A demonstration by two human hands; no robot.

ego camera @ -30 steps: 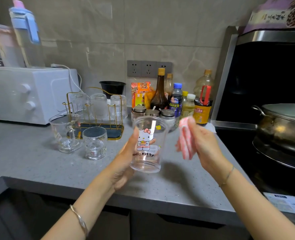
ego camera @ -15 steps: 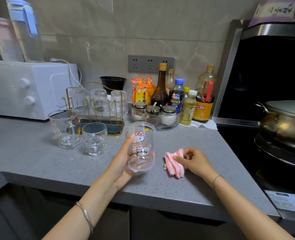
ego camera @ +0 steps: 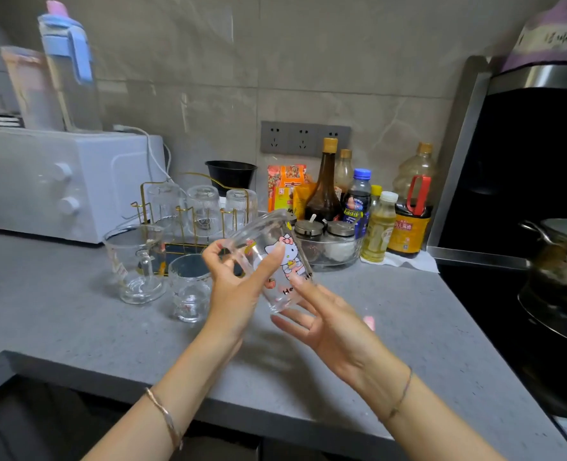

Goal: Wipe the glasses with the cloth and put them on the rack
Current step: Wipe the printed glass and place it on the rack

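A clear Hello Kitty glass (ego camera: 275, 257) is tilted above the grey counter, its mouth turned up and to the left. My left hand (ego camera: 239, 287) grips it by the rim and side. My right hand (ego camera: 328, 331) is spread open just under the glass's base, with the index fingertip touching it. Behind that hand only a pink sliver of the striped cloth (ego camera: 369, 322) shows on the counter. The gold wire rack (ego camera: 141, 202) stands behind, with three ribbed glasses (ego camera: 204, 207) upside down on it.
A glass mug with a handle (ego camera: 132, 261) and a small glass (ego camera: 189, 291) stand in front of the rack. Sauce bottles and spice jars (ego camera: 325, 241) crowd the back. A white oven (ego camera: 59, 184) sits at the left, a pot (ego camera: 561, 261) on the stove at the right.
My right hand put the cloth down on the counter, let go of it and rose to the glass's base. My left hand lifted the glass and tilted it.
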